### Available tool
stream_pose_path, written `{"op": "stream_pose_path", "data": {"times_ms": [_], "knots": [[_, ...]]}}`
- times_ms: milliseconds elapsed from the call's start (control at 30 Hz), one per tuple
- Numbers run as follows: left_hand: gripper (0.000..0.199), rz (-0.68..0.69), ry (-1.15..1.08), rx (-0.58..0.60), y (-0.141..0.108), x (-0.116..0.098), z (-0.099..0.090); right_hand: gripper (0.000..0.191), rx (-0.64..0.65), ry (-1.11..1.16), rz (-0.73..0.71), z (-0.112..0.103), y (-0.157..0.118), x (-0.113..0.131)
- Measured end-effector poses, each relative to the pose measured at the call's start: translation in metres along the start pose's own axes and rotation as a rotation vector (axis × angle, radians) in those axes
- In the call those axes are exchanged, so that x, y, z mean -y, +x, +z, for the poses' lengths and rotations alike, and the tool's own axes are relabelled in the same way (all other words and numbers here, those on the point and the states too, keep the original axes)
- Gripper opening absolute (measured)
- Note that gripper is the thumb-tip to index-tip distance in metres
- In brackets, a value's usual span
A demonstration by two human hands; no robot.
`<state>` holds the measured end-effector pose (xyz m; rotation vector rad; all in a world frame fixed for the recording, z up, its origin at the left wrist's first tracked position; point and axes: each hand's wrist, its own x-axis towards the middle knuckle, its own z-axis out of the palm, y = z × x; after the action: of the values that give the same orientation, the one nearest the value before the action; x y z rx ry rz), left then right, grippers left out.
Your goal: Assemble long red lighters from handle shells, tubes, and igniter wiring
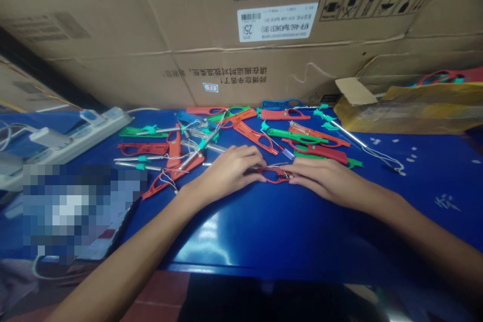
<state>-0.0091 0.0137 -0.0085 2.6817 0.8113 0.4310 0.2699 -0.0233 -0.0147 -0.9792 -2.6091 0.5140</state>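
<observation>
Both hands meet over the blue table, gripping a red lighter handle shell with an oval opening. My left hand closes its fingers around the shell's left end. At the right end, my right hand has thumb and fingers closed on it. Thin wires show at the shell; my fingers hide both its ends. Just beyond the hands lie more handle shells: a green shell, a red shell and an orange shell. Metal lighter tubes with green triggers and white wires lie left of my left hand.
A tall cardboard box walls off the back. At right stands a taped carton holding red parts. A white power strip with plugs and a pixelated device are at left. Another metal tube with wires lies right.
</observation>
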Motion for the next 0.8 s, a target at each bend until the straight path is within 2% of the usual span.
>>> {"op": "stream_pose_path", "data": {"times_ms": [133,333,633,800], "knots": [[0.029,-0.007,0.002,-0.006,-0.002,-0.001,-0.001,0.035,-0.015,0.015,-0.023,0.000,0.001,-0.001],[0.024,0.037,0.070,0.036,-0.003,-0.004,-0.004,0.035,-0.015,-0.096,-0.076,-0.001,0.002,0.001],[0.023,0.078,0.067,0.024,-0.003,-0.002,-0.002,0.038,-0.078,-0.588,-0.151,0.011,0.002,0.015],[0.024,0.087,0.049,0.042,-0.003,-0.004,-0.004,0.033,-0.068,-0.531,-0.147,0.009,0.002,0.010]]}}
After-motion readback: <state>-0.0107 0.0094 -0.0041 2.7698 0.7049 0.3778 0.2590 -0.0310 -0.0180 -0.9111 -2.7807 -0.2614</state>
